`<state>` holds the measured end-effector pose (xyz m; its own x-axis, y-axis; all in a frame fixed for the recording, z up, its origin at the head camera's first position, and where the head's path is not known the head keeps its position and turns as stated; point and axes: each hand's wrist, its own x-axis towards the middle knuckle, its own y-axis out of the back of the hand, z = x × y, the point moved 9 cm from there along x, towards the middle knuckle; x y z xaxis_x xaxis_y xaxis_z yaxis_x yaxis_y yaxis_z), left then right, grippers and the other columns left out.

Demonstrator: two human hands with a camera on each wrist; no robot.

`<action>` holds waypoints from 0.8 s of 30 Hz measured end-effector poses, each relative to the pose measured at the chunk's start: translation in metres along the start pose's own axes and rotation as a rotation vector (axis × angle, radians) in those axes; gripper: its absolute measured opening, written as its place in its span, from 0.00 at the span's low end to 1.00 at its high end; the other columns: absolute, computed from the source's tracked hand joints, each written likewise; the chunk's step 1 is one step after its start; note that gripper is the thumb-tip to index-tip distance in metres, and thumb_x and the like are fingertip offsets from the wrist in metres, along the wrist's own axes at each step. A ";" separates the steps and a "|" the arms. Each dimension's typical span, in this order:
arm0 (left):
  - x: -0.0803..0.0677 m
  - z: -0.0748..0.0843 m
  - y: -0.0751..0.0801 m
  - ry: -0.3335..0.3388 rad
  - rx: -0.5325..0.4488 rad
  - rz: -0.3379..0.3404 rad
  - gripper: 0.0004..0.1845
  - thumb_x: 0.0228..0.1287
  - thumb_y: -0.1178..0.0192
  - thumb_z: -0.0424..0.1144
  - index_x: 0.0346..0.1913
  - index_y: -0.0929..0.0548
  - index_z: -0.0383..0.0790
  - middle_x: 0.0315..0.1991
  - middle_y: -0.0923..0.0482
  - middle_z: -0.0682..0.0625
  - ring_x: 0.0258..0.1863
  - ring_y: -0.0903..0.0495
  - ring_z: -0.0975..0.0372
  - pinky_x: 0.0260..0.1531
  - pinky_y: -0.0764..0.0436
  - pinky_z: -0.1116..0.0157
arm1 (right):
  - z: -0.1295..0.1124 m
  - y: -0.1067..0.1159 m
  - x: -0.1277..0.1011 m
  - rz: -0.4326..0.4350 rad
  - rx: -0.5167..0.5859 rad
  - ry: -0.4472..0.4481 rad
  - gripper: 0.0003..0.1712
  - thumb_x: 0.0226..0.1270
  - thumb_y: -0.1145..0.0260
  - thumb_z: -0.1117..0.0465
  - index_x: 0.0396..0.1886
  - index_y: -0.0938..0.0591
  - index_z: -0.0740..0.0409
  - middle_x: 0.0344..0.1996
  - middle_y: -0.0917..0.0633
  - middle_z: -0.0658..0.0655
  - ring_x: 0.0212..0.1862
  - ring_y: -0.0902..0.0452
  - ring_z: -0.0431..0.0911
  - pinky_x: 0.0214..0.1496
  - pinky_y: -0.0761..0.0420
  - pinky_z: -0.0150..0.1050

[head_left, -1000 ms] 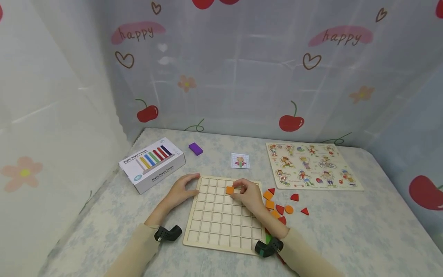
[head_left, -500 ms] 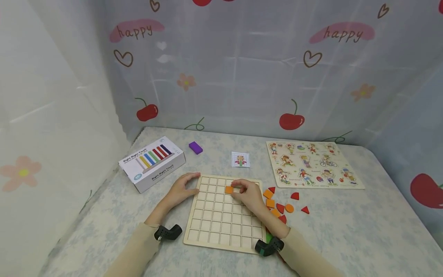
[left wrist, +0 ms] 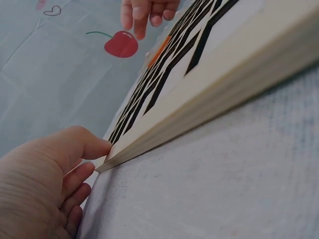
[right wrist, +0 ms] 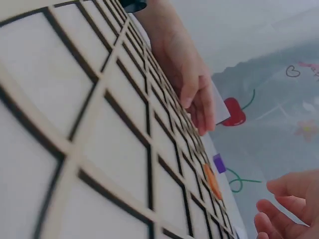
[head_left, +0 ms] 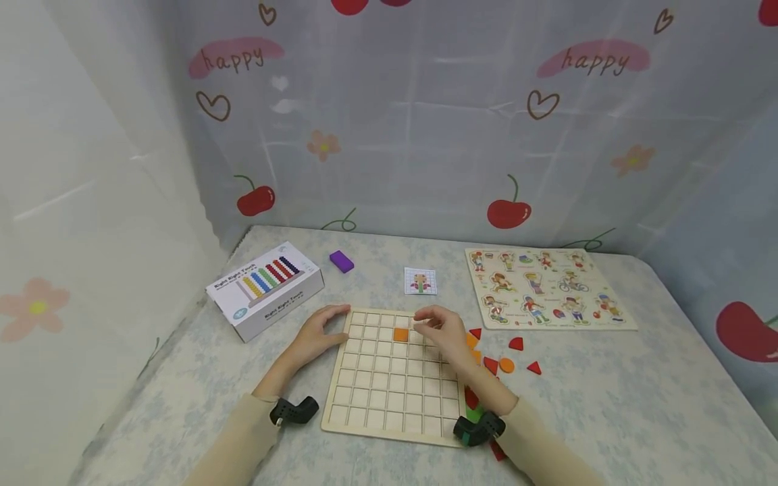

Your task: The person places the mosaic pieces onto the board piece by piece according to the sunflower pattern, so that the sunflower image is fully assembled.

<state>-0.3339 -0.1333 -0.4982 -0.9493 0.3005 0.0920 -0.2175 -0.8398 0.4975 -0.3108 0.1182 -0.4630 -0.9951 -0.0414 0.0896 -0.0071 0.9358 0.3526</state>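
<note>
A wooden grid board (head_left: 389,398) lies in front of me. One orange square tile (head_left: 400,334) sits in a cell near its far edge; it also shows as an orange tile (right wrist: 213,182) in the right wrist view. My left hand (head_left: 316,335) rests against the board's far left corner, thumb and fingers touching its edge (left wrist: 107,162). My right hand (head_left: 442,331) hovers just right of the tile, fingers loosely curled and holding nothing. Loose orange and red pieces (head_left: 507,365) lie right of the board, partly hidden by my right hand.
A white abacus box (head_left: 264,289) stands at the left, a purple block (head_left: 342,261) behind it. A small pattern card (head_left: 420,281) lies beyond the board. A picture puzzle board (head_left: 547,297) lies at the far right. Patterned curtains close in the table.
My right hand has let go of the orange tile, which now lies in its cell, and has lifted slightly to the right. The left hand has stayed put.
</note>
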 end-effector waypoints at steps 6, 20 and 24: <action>0.001 0.000 0.001 -0.021 0.003 -0.004 0.31 0.56 0.33 0.35 0.65 0.29 0.41 0.64 0.29 0.45 0.70 0.36 0.51 0.72 0.40 0.52 | -0.008 0.043 0.003 -0.006 0.011 0.014 0.15 0.63 0.35 0.66 0.47 0.19 0.69 0.43 0.15 0.66 0.35 0.24 0.38 0.39 0.22 0.30; -0.001 0.001 0.004 -0.011 -0.014 -0.007 0.31 0.56 0.33 0.35 0.64 0.27 0.40 0.64 0.28 0.45 0.69 0.36 0.51 0.72 0.40 0.52 | 0.036 0.104 -0.004 0.012 -0.163 -0.057 0.18 0.62 0.35 0.67 0.51 0.21 0.68 0.43 0.15 0.68 0.36 0.22 0.39 0.38 0.21 0.26; -0.001 0.001 0.003 -0.009 -0.022 -0.012 0.31 0.56 0.33 0.36 0.64 0.27 0.41 0.65 0.29 0.45 0.70 0.37 0.51 0.72 0.41 0.51 | 0.044 0.102 -0.007 0.000 -0.185 -0.032 0.18 0.60 0.33 0.69 0.51 0.20 0.67 0.43 0.15 0.67 0.36 0.20 0.43 0.38 0.21 0.25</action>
<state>-0.3330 -0.1357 -0.4960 -0.9445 0.3149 0.0938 -0.2342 -0.8455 0.4799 -0.3088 0.2296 -0.4687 -0.9977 -0.0278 0.0611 0.0079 0.8551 0.5184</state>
